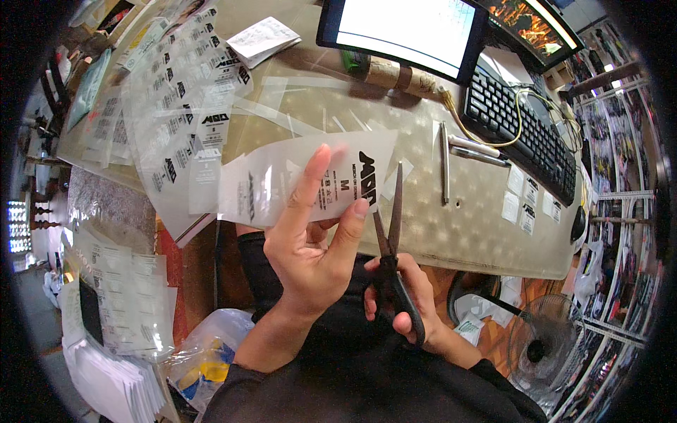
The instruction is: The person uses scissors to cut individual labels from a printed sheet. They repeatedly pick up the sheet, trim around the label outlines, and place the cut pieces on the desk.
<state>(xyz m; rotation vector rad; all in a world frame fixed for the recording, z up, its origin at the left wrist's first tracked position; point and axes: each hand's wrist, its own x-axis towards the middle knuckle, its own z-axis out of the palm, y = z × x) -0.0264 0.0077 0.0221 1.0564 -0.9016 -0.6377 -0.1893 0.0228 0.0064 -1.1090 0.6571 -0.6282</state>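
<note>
My left hand point(317, 232) grips a translucent printed film strip point(270, 174) between thumb and fingers. Black lettering and small symbols run across the strip, and its right end stands up past my thumb. In my right hand point(412, 296) is a pair of black-handled scissors point(390, 238), held by the handle loops. The two blades point away from me and are parted, just right of the strip's lower right corner. Whether a blade touches the film I cannot tell. Under and left of the strip, larger printed film sheets point(174, 116) lie overlapping on the table.
Small cut labels point(528, 218) lie on the table point(476, 232) at right, near pens point(444, 164) and a black keyboard point(518, 127). A monitor point(407, 31) and cardboard tubes point(402, 78) stand behind. Narrow film offcuts point(280, 120) are scattered mid-table. A fan point(539, 343) is on the floor at right.
</note>
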